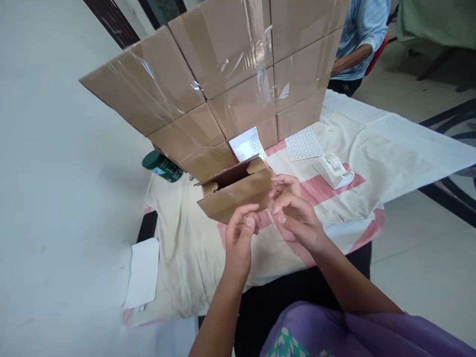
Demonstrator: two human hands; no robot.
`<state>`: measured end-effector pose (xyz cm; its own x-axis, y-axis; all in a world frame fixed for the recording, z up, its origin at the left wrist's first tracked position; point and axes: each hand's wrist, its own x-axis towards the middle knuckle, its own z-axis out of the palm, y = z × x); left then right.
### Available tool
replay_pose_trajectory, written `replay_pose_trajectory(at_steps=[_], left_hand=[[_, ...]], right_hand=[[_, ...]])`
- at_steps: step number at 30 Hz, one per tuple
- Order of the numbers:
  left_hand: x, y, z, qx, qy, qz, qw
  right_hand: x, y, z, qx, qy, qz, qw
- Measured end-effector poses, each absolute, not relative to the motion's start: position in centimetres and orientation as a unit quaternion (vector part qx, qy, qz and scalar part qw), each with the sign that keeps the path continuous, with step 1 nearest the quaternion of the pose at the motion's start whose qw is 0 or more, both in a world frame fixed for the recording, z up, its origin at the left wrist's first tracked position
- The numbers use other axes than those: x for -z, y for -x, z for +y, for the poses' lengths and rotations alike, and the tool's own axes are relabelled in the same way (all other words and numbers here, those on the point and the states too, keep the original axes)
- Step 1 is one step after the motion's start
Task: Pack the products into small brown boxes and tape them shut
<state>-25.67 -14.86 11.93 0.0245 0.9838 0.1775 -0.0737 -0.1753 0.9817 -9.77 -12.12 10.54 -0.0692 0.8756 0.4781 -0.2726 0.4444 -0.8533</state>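
A small brown cardboard box (238,191) stands on the cloth-covered table, its top flaps raised and its inside dark. In front of the box is my left hand (243,228), with fingers curled and thumb near the index finger; whatever it may hold is too small to make out. My right hand (297,213) is beside the box's right end, fingers bent and apart from one another. Something thin and clear may lie between its fingertips, but I cannot tell. A white tape dispenser (333,171) sits to the right of my hands.
Behind the box rises a wall of taped cardboard (241,99). A printed sheet (304,144) and a white card (248,144) are near its base. At left are a green container (162,166), a black phone-like object (148,226) and white paper (142,272). A person (360,44) sits beyond.
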Motion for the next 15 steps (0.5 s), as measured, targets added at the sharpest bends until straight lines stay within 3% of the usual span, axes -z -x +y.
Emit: replay_pose_trajectory(at_steps=[4,11,15], left_hand=[[-13.4,25.3,-15.0,-0.542,-0.547,0.408,0.491],[-13.4,25.3,-16.3,-0.547,-0.665,0.485,0.152],[-13.3,26.2,-16.7,-0.49,-0.703,0.49,0.159]], right_hand=[[-11.3,10.2,-13.9,-0.475,0.255,-0.581,0.61],[-10.8,9.8,-14.7,-0.413,0.239,-0.655,0.586],[-10.5,9.9,-14.5,-0.379,0.232,-0.689,0.572]])
